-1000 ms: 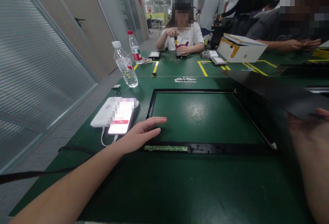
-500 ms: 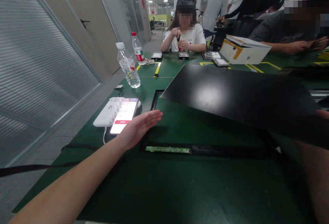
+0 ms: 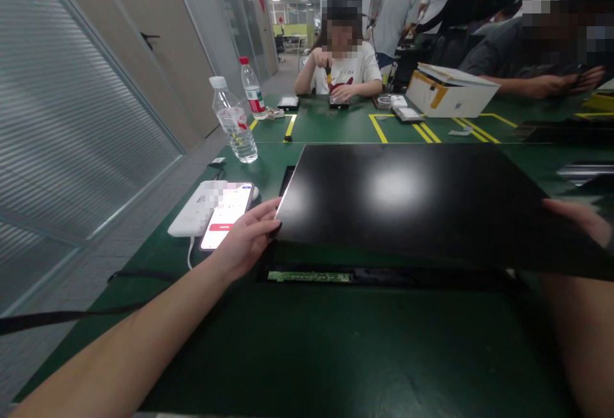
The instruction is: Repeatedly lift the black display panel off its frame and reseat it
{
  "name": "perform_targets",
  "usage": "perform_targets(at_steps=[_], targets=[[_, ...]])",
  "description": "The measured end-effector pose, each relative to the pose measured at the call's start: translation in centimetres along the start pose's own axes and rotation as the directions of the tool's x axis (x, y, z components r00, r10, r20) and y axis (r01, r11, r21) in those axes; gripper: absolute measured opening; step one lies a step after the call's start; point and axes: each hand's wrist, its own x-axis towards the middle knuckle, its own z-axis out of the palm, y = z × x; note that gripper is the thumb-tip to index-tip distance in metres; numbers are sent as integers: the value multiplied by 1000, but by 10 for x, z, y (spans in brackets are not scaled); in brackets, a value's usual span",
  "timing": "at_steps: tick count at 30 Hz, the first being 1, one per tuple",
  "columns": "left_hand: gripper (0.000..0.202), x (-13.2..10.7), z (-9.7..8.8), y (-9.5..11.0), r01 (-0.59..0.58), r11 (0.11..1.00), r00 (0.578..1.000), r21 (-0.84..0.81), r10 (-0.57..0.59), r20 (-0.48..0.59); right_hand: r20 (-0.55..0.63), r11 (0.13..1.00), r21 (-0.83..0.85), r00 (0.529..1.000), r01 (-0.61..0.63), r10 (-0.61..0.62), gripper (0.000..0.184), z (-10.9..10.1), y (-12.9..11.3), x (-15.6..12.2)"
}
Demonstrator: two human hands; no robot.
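A large glossy black panel (image 3: 412, 207), which looks like a display screen sheet, is held above the green table. My left hand (image 3: 252, 236) grips its left edge between thumb and fingers. At the right edge my right hand (image 3: 582, 216) holds the panel, its fingers blurred and partly hidden. Below the panel lies a thin black frame (image 3: 407, 277), mostly covered. A narrow green circuit board (image 3: 309, 277) runs along the near side of that frame.
Left of the panel are a lit phone (image 3: 225, 216), a white box-shaped device (image 3: 189, 210) and two water bottles (image 3: 235, 121). A white carton (image 3: 451, 92) stands far right. Across the table (image 3: 336, 354) a person works with a tool at small drives (image 3: 288, 103).
My left hand has closed on the panel's left edge; before, it was flat and free. The panel's left side has swung down and nearer, now more level over the frame.
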Motion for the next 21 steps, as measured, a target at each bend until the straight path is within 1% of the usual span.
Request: perform_targets(at_steps=[1, 2, 3, 4, 5, 7, 9, 11, 12, 13, 14, 17, 20, 21], targets=[[49, -1, 1, 2, -9, 1000, 1000, 0, 9, -14, -44, 999, -3, 998, 36, -36, 24, 6, -4, -6], [47, -1, 1, 4, -17, 1000, 999, 4, 17, -28, -49, 998, -5, 996, 70, -70, 23, 12, -8, -11], [45, -2, 1, 6, -27, 1000, 999, 11, 28, -43, -32, 999, -1, 999, 40, -40, 23, 17, -13, -15], [43, -2, 1, 9, -38, 999, 998, 17, 39, -56, -13, 1000, 10, 1000, -22, 22, 22, 22, -17, -18], [41, -2, 1, 12, -53, 998, 996, 21, 55, -66, 20, 994, 9, 994, -106, 105, 21, 26, -22, -22], [36, -2, 0, 17, -99, 995, 991, 18, 100, -84, 81, 979, -39, 975, -203, 205, 22, 34, -30, -27], [32, -2, -2, 22, -148, 989, 983, 2, 148, -106, 170, 947, -97, 932, -308, 320, 20, 39, -38, -33], [30, -1, -5, 26, -177, 984, 977, -14, 174, -122, 301, 908, -114, 857, -403, 418, 25, 42, -44, -38], [32, -1, -6, 28, -185, 983, 975, -15, 182, -125, 360, 898, -96, 826, -429, 434, 28, 43, -47, -41], [34, -1, -7, 30, -189, 982, 975, -11, 186, -124, 391, 882, -81, 799, -464, 456, 29, 44, -49, -42], [38, -2, -8, 32, -196, 981, 973, -5, 194, -125, 396, 869, -65, 786, -491, 474, 31, 45, -51, -43], [47, -5, -8, 38, -231, 973, 964, 6, 229, -136, 397, 858, -30, 782, -512, 481, 37, 46, -53, -43], [52, -8, -5, 42, -279, 960, 950, 0, 276, -144, 440, 868, -54, 769, -493, 464, 48, 49, -51, -40], [53, -8, -4, 43, -290, 957, 947, 0, 287, -143, 436, 871, -56, 773, -487, 461, 51, 50, -50, -39]])
